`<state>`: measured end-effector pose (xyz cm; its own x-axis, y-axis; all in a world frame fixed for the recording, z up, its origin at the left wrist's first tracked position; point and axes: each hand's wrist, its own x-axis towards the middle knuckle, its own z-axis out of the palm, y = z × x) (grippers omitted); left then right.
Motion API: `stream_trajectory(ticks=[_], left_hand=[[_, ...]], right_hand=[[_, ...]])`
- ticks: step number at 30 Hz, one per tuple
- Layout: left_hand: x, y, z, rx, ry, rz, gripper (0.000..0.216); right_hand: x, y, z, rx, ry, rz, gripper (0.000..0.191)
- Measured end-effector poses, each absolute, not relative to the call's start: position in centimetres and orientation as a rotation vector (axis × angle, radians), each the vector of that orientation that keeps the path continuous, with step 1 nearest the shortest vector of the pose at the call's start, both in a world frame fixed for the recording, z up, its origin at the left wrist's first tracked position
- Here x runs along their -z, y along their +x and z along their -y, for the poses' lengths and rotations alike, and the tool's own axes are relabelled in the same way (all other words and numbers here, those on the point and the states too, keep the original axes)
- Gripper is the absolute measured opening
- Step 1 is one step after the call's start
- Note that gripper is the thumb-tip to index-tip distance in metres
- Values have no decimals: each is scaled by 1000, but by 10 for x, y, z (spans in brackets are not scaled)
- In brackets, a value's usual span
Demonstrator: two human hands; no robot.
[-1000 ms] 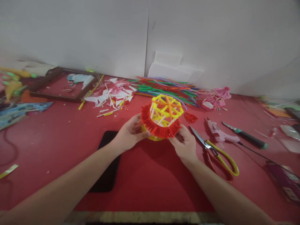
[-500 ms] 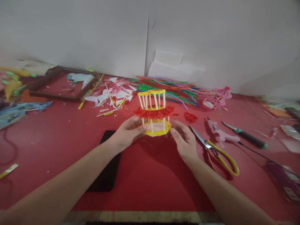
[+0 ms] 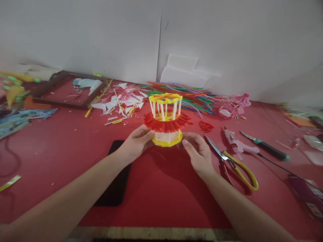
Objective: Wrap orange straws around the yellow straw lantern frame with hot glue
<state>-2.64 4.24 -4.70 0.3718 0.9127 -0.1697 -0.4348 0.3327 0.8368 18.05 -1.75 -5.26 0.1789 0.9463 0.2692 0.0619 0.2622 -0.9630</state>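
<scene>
Stick-and-pipe-cleaner cage (image 3: 163, 113) is sitting upright, left hand (image 3: 136, 144) clamping its base (image 3: 167, 144), right hand (image 3: 199, 149) beside it, closure unclear, probably sparing the red fringe (image 3: 166, 126) above the fingers (image 3: 147, 137).

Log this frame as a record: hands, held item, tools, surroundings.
Held item: yellow-ringed stick model, roughly upright, red fringe around its middle
Left hand: holds the model low on its left side
Right hand: at the base's right edge; contact unclear
Tools, right: scissors, pink glue gun, knife
Behind model: coloured strips
Far left: brown frame
Under left forearm: black slab, partly hidden
Surface: red table
</scene>
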Motion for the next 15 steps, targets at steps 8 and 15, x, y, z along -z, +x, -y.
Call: stream_trajectory(ticks=[8, 15], left_hand=[[43, -24, -41, -925, 698, -801, 15], [41, -26, -44, -869, 658, -836, 22]], right_hand=[[56, 184, 15, -970, -1119, 1258, 28], [56, 185, 14, -1022, -1144, 1317, 32]])
